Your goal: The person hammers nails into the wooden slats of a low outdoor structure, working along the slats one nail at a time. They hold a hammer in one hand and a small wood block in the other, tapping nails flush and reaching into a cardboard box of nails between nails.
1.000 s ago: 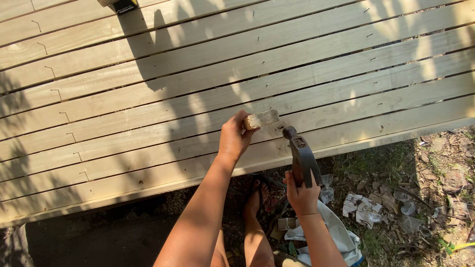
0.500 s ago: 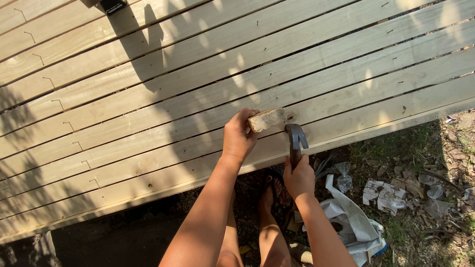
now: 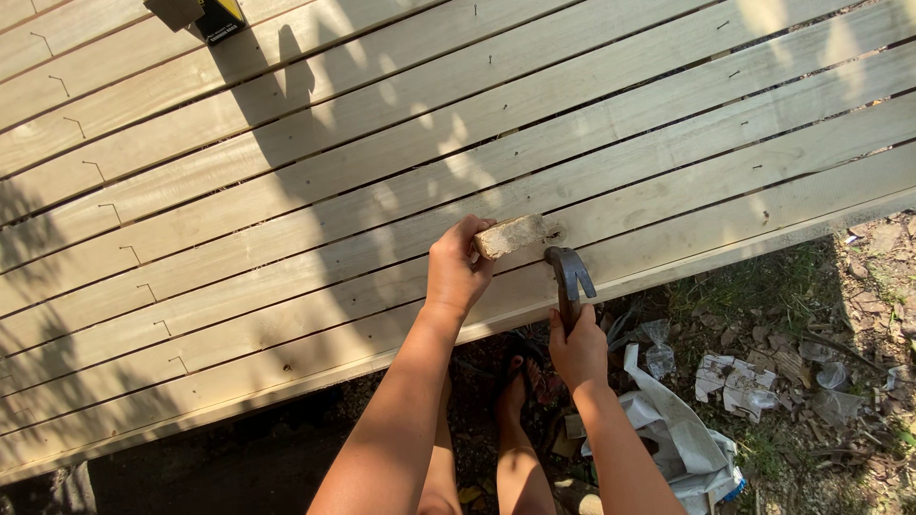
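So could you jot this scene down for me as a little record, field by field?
Setting: outdoor deck of pale wooden planks, sunlit with leafy shadows
Left hand: grip closed on a small pale wooden block lying on the planks
Right hand: grip closed on the handle of a dark metal claw hammer, its head beside the block
Far edge: black and yellow box
Ground: white plastic bag, crumpled paper scraps, dirt and grass
Planks: rows of nails, some standing proud
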The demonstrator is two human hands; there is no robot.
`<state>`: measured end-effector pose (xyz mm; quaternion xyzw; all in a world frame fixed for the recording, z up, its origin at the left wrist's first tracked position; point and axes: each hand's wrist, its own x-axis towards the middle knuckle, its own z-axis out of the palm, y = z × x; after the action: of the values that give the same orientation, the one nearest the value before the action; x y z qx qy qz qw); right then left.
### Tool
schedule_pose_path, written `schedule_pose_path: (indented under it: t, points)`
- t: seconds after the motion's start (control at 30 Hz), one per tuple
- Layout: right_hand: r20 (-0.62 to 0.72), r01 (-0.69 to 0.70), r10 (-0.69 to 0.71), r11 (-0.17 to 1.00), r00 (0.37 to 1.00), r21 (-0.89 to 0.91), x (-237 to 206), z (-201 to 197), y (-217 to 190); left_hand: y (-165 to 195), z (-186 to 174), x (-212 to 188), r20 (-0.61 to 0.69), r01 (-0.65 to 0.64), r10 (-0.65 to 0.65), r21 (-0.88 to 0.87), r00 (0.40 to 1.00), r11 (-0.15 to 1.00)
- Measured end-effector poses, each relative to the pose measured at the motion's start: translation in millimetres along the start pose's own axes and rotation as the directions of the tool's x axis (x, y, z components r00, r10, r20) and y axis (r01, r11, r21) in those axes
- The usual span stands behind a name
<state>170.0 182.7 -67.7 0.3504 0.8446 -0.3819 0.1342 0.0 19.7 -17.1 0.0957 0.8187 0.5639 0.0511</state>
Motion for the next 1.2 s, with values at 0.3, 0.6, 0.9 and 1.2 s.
schedule_pose_path:
  t: [0.3, 0.6, 0.9, 1.2]
  points:
    - [-0.291, 0.432, -0.38, 0.891, 0.878, 0.141, -20, -9, 21, 10, -5, 5, 0.055, 0.102, -0.103, 0.035, 0.993, 0.994]
    - [-0.103, 0.137, -0.145, 0.988, 0.984, -0.076, 12, 11, 7, 1, -2, 1, 0.015, -0.002, 0.002, 0.026, 1.0, 1.0]
    - [-0.27, 0.428, -0.419, 0.903, 0.867, -0.026, -1, -8, -8, -5, -1, 1, 0.029, 0.007, -0.008, 0.017, 1.0, 1.0]
    - [-0.348, 0.441, -0.365, 0.881, 0.864, 0.171, 15, -21, -26, 0, -7, 8, 0.058, 0.011, -0.013, 0.044, 0.998, 0.999]
